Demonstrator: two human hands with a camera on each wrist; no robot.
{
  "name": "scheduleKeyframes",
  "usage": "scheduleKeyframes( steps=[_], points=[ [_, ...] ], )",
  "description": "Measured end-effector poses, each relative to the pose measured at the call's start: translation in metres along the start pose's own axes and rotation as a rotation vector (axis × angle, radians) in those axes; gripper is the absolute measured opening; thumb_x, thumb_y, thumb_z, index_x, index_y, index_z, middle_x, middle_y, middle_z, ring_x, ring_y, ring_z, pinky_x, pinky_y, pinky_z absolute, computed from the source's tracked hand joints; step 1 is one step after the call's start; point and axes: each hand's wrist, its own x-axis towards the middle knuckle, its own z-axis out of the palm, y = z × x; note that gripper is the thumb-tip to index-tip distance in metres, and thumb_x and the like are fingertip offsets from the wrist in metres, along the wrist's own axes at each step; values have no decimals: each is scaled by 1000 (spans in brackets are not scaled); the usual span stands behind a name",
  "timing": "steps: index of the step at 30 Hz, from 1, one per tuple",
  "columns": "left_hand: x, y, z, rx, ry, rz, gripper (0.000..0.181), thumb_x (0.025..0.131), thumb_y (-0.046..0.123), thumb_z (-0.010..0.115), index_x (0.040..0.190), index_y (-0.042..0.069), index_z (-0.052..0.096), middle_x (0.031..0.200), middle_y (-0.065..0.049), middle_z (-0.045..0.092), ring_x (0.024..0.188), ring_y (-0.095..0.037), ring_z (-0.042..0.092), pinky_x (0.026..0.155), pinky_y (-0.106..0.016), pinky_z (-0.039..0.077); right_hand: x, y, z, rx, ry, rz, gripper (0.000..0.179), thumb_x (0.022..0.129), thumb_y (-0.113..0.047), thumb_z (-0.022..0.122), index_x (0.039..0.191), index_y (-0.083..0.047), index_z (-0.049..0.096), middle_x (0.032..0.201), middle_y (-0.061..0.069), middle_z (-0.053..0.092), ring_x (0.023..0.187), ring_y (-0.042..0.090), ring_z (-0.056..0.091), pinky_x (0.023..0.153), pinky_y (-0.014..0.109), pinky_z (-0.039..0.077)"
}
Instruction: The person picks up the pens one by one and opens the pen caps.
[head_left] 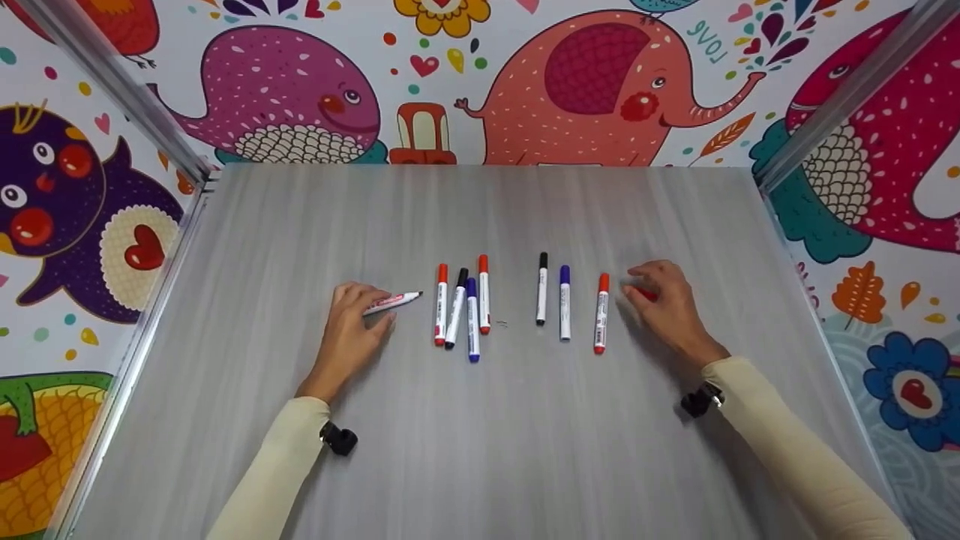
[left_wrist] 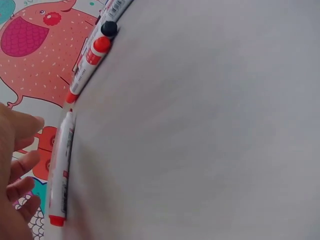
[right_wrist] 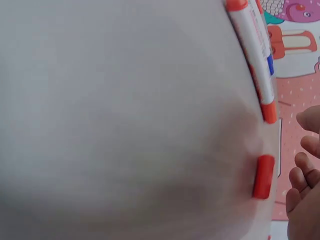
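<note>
An uncapped marker (head_left: pixel 395 302) with a white body and a red end plug lies on the table beside my left hand (head_left: pixel 346 326). In the left wrist view, the fingers (left_wrist: pixel 25 165) are spread beside the marker (left_wrist: pixel 61 170) with a gap between. My right hand (head_left: pixel 670 304) hovers at a red marker cap (right_wrist: pixel 263 177) lying on the table. Its fingers (right_wrist: pixel 309 145) are loosely bent and apart from the cap in the right wrist view. A red-capped marker (head_left: pixel 601 313) lies just left of the right hand.
Several capped markers lie between the hands: a red one (head_left: pixel 441 304), a black one (head_left: pixel 456 309), a blue one (head_left: pixel 472 320) and another red one (head_left: pixel 484 294). Further right lie a black marker (head_left: pixel 542 289) and a blue marker (head_left: pixel 565 304). Printed cartoon walls (head_left: pixel 435 67) enclose the grey table (head_left: pixel 487 450).
</note>
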Motion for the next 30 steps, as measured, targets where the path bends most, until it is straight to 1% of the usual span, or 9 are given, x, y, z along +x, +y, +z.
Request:
scheduleKeyframes(
  steps=[3,7,11,14,16,18,21,25,30],
  points=[
    [-4,5,1,-20,1,16,31,91,0,88,120,-1,79,121,-15,69,124,-34,55,106,-53,48,2,-6,3,1,-15,-18,31,94,4,83,124,7,75,125,24,64,117,36,59,96,30,45],
    [-10,13,2,-38,-10,16,31,90,-2,87,121,-2,79,121,-13,70,124,-33,57,105,-53,49,6,-14,8,1,-35,-56,31,94,4,84,124,6,75,125,24,66,116,40,59,94,35,46],
    [-14,20,4,-52,-7,32,31,90,-2,87,120,-2,78,121,-13,70,125,-34,57,106,-54,48,9,-25,13,24,-69,-43,30,95,3,83,124,4,76,127,21,67,118,42,60,92,48,51],
    [-18,25,5,-64,-1,54,31,90,-2,87,119,-2,78,121,-15,71,125,-36,58,108,-56,46,11,-34,16,49,-90,-26,29,96,1,83,124,4,76,127,19,67,121,39,60,98,58,53],
    [-20,28,6,-73,3,61,30,90,-3,87,119,-2,78,122,-15,71,125,-36,59,108,-57,46,13,-39,18,60,-101,-32,29,96,1,83,124,5,76,127,19,67,123,37,60,104,60,52],
    [-23,30,8,-81,2,56,30,90,-3,87,119,-2,78,122,-14,72,125,-35,60,108,-57,47,15,-43,20,63,-118,-42,29,97,-1,82,125,6,75,127,20,67,124,36,59,109,60,50],
    [-28,32,11,-94,-6,42,30,91,-3,87,120,-2,78,122,-12,71,125,-33,60,107,-55,48,17,-47,24,52,-144,-58,31,98,-3,82,127,6,75,130,20,67,126,37,59,112,60,48],
    [-33,35,15,-100,-7,32,29,92,-1,86,120,0,78,123,-9,71,124,-30,60,105,-52,50,20,-52,29,53,-176,-58,32,99,-4,82,128,5,75,132,20,66,129,36,58,113,59,47],
    [-38,37,21,-103,18,41,28,91,-1,87,118,0,79,121,-8,72,122,-29,61,103,-49,51,26,-58,36,65,-206,-69,30,100,-6,81,129,3,75,131,18,66,128,35,58,111,56,49]
  ],
)
